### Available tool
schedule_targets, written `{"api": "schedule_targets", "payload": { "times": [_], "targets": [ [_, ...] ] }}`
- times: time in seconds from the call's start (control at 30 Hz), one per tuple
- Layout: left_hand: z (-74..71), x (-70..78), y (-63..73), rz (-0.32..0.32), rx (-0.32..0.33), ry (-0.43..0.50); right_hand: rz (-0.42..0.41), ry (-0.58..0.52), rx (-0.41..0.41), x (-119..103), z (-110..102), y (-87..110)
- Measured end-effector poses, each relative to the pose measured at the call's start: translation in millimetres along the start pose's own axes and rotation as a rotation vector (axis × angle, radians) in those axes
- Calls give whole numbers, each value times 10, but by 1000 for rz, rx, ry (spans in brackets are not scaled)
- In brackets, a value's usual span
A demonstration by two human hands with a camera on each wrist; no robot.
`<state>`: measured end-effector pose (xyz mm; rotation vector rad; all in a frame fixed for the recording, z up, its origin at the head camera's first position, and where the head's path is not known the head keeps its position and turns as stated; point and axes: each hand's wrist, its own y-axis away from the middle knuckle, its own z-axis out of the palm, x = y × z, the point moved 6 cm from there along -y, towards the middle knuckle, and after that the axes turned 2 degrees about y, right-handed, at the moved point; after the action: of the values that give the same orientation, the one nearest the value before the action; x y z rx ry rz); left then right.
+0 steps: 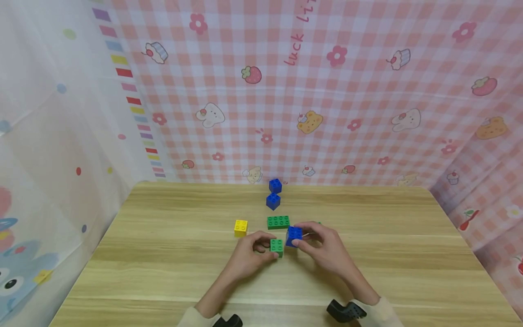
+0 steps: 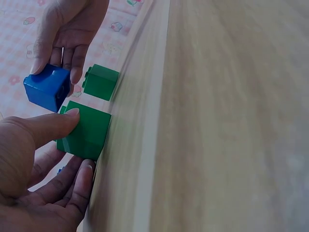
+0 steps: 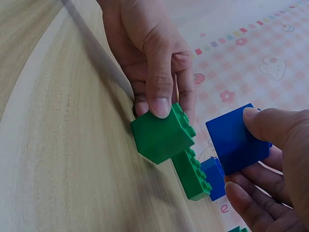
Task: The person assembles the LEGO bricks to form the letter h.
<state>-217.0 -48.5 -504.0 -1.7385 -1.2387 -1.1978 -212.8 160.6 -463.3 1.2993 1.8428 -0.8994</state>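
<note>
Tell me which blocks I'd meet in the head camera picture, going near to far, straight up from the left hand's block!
Small green block in the left hand → long green block → nearer blue block → farther blue block.

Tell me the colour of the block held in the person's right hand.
The held block is blue, showing best in the right wrist view.

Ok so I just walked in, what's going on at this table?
A person is handling toy blocks. Their left hand holds a small green block and their right hand a blue block; the two blocks are close but apart. On the table, beyond the hands, are a longer green block, a yellow block to the left, and, farther back, two more blue blocks.
</note>
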Motion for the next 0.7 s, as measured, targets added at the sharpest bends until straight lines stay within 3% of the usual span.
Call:
{"api": "schedule_targets", "payload": {
  "times": [0.7],
  "targets": [
    [105,14,-61,20,-17,21,-27,-19,-16,-46,73,-24]
  ]
}}
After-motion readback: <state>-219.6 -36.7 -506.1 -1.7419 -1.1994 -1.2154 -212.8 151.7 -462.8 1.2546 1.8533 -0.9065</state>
